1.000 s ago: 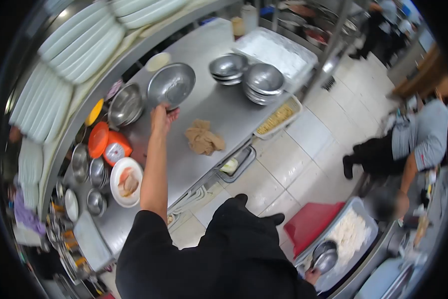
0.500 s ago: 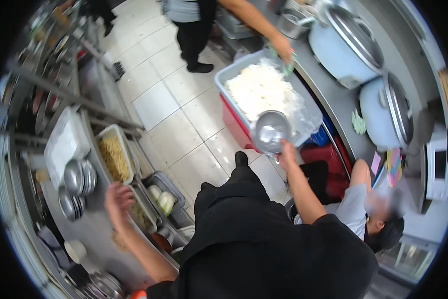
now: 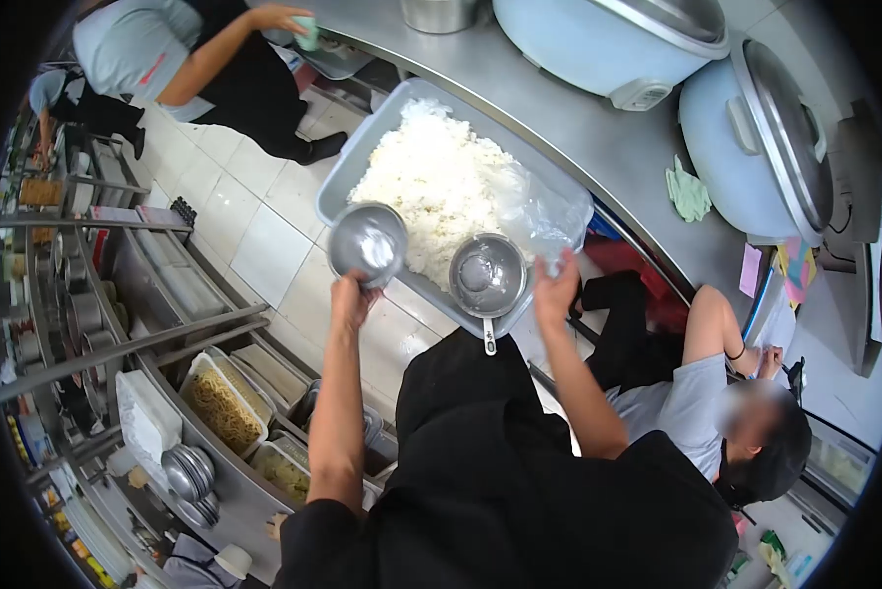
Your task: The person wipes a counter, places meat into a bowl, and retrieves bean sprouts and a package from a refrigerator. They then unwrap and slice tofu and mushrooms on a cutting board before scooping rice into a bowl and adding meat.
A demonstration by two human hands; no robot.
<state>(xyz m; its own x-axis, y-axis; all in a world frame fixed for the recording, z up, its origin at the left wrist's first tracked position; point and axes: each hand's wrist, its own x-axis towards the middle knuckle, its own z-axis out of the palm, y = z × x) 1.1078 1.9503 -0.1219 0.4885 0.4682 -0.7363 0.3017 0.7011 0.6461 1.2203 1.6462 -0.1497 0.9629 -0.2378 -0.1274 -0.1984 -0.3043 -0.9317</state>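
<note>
My left hand (image 3: 354, 298) grips the near rim of a round metal bowl (image 3: 367, 234), held over the left edge of a grey plastic tub (image 3: 559, 208). White cooked rice (image 3: 431, 162) is heaped in the tub, with clear plastic film (image 3: 549, 211) at its right end. A round metal scoop (image 3: 488, 273) rests at the tub's near side, its short handle pointing toward me. Just right of the scoop, my right hand (image 3: 557, 290) is open, fingers apart, holding nothing.
Two large rice cookers (image 3: 617, 44) stand on the metal counter (image 3: 451, 54) beyond the tub, near a green cloth (image 3: 688, 191). A person (image 3: 671, 398) sits at right; another (image 3: 215, 69) stands at upper left. Noodles (image 3: 227, 402) and stacked metal bowls (image 3: 187, 471) are at lower left.
My left hand has come from the left counter to the tub and now holds a bowl. My right hand, which gripped a round metal vessel, is now open. The standing person has shifted left in view.
</note>
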